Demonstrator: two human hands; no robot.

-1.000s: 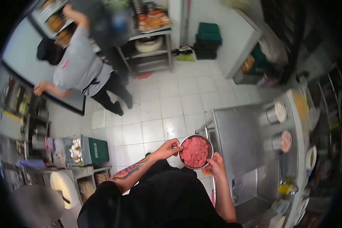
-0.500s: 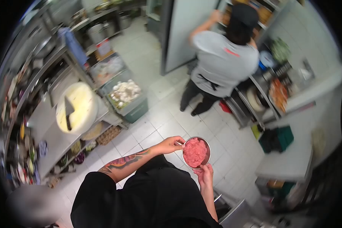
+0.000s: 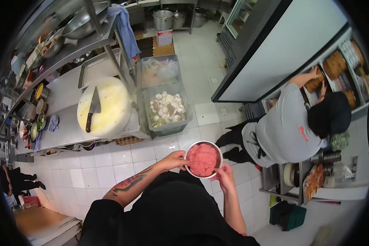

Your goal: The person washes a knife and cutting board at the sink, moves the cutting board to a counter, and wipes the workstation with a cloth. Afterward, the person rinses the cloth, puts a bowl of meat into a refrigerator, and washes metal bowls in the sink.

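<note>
A round metal bowl (image 3: 220, 157) filled with pink minced meat (image 3: 202, 160) is held up in front of my body. My left hand (image 3: 173, 161) grips its left rim, fingers closed on the edge. On the lower right side, my right hand (image 3: 225, 176) has its fingers and thumb around the rim. Both hands keep the bowl roughly level above the tiled floor. The undersides of the fingers are hidden by the bowl.
A steel counter (image 3: 69, 107) at left carries a round cutting board (image 3: 118, 117) with a knife (image 3: 94, 107). Plastic bins, one of mushrooms (image 3: 167, 106), stand on the floor ahead. To the right a person in grey (image 3: 281, 123) reaches into an open fridge beside its door (image 3: 262, 53).
My view has turned rightward, bringing the counter and bins nearer the middle. The bowl stays in both hands. The co-worker now has both hands at baskets inside the fridge.
</note>
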